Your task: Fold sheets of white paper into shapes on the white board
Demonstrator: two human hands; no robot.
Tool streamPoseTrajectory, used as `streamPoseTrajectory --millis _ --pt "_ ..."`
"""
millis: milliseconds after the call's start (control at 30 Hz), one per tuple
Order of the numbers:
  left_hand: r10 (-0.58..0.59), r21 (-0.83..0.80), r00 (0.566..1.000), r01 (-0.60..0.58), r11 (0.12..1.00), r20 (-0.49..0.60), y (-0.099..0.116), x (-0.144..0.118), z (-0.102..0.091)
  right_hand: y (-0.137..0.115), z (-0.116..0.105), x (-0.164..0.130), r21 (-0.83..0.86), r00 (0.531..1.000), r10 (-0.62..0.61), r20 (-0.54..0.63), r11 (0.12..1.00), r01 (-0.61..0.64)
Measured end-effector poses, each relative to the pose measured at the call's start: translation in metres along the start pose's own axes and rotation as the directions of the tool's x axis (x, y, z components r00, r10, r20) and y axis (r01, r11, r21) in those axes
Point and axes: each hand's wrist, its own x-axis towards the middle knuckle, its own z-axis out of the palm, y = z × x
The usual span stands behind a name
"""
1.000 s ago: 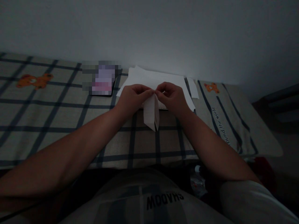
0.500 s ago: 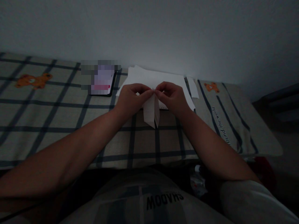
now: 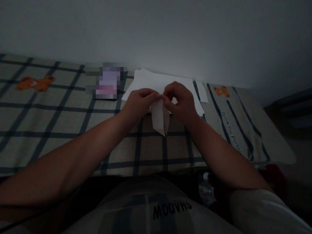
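A folded piece of white paper (image 3: 158,117) hangs between my hands, its folded layers spreading a little apart toward the lower end. My left hand (image 3: 140,103) pinches its upper end from the left, thumb on top. From the other side, my right hand (image 3: 179,101) grips the same end between thumb and curled fingers. The fingertips of both hands nearly meet there and hide the paper's tip. Flat white sheets (image 3: 156,79) lie on the cloth just behind and beneath my hands.
A checked cloth (image 3: 117,149) with bear prints covers the surface, which runs along a pale wall (image 3: 156,32). A phone (image 3: 107,87) lies left of the sheets, a narrow paper strip (image 3: 202,92) to their right. Below the front edge, a clear plastic bottle (image 3: 206,190) shows near my lap.
The right hand's knuckles have lifted slightly and its thumb and fingers round out more. The folded paper has shifted a little to the right, with its lower end turned slightly.
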Motion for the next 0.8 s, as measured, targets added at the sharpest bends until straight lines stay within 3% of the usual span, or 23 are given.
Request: streamPoseTrajectory --millis 133,367,467,800 --pt "-0.057 -0.050 0.998 0.059 0.997 0.040 0.000 0.000 0.000 -0.002 0.000 -0.001 -0.088 0.998 -0.061 -0.034 0.994 0.058" --pt "0.130 0.177 0.991 -0.123 0.976 -0.023 0.003 0.002 -0.008 0.016 0.000 -0.006 0.118 0.970 0.240 0.049 0.963 -0.244" --pt "0.186 0.226 0.983 -0.179 0.958 -0.009 0.003 0.003 -0.010 0.018 -0.001 -0.005 0.159 0.953 0.283 0.104 0.942 -0.297" --pt "0.077 0.159 0.997 -0.075 0.984 -0.006 0.004 -0.001 -0.005 0.004 -0.002 -0.001 0.008 0.986 0.160 0.049 0.987 -0.161"
